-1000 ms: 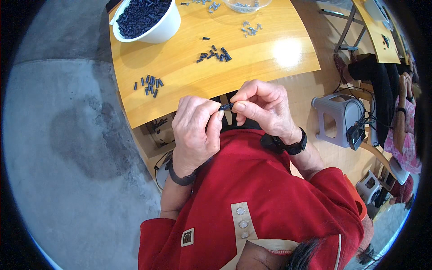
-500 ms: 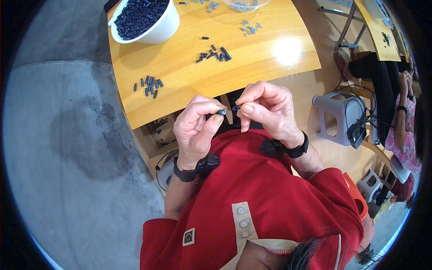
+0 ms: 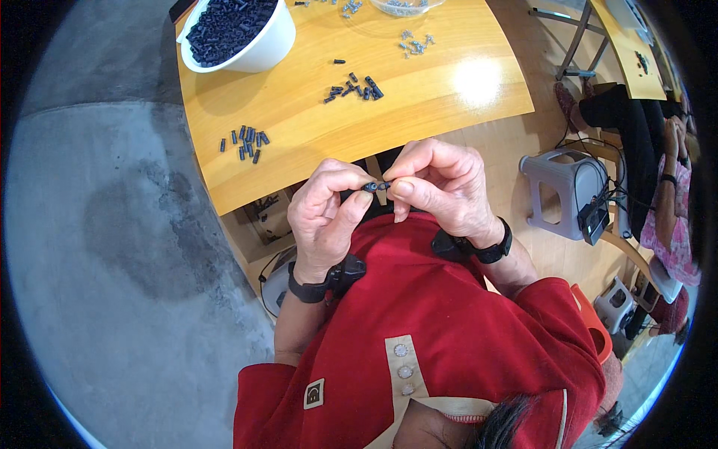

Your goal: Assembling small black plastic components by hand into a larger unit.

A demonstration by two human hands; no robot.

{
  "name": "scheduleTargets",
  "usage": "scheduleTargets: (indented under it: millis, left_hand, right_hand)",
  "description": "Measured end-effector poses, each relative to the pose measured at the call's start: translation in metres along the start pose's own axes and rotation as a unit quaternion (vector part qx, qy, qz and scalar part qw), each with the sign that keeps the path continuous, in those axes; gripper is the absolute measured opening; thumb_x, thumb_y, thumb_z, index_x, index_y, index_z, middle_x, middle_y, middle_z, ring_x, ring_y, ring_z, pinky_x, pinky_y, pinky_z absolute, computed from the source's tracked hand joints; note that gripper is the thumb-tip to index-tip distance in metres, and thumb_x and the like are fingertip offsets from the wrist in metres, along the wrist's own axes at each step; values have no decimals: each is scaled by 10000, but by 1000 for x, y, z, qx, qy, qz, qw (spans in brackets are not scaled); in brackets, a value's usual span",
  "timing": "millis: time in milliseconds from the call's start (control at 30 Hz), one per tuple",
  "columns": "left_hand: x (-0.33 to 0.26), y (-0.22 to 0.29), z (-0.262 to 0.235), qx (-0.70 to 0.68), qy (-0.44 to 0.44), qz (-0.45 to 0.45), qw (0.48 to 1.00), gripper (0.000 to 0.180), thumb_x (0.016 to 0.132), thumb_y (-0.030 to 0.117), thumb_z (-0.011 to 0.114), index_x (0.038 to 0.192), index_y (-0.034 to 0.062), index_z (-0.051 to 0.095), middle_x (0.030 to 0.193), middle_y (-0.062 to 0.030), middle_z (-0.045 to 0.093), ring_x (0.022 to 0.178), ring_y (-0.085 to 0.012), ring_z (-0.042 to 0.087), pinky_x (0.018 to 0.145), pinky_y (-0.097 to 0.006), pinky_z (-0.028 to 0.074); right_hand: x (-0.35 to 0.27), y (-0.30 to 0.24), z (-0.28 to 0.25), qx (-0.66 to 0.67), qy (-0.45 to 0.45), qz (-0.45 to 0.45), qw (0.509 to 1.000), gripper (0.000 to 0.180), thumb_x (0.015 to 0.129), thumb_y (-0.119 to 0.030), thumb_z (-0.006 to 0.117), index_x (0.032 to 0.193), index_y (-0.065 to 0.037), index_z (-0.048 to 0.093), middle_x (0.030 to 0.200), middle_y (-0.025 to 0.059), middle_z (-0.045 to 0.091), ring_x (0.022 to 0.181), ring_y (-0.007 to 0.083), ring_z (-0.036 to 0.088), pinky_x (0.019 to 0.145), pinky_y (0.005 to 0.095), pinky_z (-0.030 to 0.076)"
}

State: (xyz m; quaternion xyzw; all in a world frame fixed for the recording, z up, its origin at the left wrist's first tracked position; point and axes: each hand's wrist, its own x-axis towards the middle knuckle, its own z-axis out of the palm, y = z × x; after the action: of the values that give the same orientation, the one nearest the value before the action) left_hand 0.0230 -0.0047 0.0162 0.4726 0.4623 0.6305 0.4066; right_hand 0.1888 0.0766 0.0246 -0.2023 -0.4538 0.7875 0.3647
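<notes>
Between thumb and index finger, my left hand (image 3: 329,203) pinches a small black cylindrical part (image 3: 369,187) whose end shows a light ring. Facing it, my right hand (image 3: 441,183) holds a smaller dark piece (image 3: 384,185) in its fingertips. The two parts meet or nearly meet end to end; contact is too small to make out. Both hands are in front of the table's near edge, over my lap. On the table lie one cluster of short black cylinders (image 3: 250,142) and another of mixed black parts (image 3: 357,90).
A white tub (image 3: 269,46) full of black parts stands at the table's (image 3: 314,150) far left. Small silvery pieces (image 3: 415,45) lie near a clear bowl (image 3: 407,7). To the right are a grey stool (image 3: 557,194) with cables and another person's arm (image 3: 662,196).
My right hand has moved slightly left, bringing its dark piece up to the end of the black part in my left hand. The left hand has stayed nearly still.
</notes>
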Motion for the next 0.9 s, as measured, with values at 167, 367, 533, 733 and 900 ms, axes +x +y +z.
scheduleTargets:
  millis: [167,367,533,733,900]
  left_hand:
    - [-1,1,1,16,2,-3,1000,82,872,-45,633,951,-25,630,936,-108,626,855,-168,584,781,-295,475]
    - [4,9,-3,184,-4,63,981,133,820,-39,668,942,-9,626,858,-105,627,762,-206,594,703,-309,482]
    - [12,18,-3,330,-27,146,932,178,761,-59,667,919,10,619,813,-115,611,718,-281,586,652,-370,473]
    - [15,20,-1,372,-35,175,911,205,734,-69,669,913,10,608,813,-116,603,715,-294,581,652,-382,463]
    - [15,18,0,363,-36,165,917,212,726,-68,670,909,12,599,816,-120,595,723,-299,578,653,-395,461]
  right_hand:
    - [0,1,-1,-19,-3,-4,1000,55,923,-29,658,965,7,655,808,37,678,633,49,611,570,201,531]
    - [2,-3,-3,-77,-6,-12,997,45,918,-30,665,941,7,654,794,28,673,630,46,605,564,200,523]
    - [3,-4,-3,-118,-10,-17,993,49,916,-36,669,933,7,651,774,24,665,620,47,601,557,199,518]
    - [3,3,-4,-38,-4,16,999,63,923,-52,667,931,8,649,758,21,656,621,49,600,555,203,515]
    - [5,4,-4,-69,-14,3,998,72,920,-57,672,949,8,656,763,35,662,613,66,615,561,210,524]
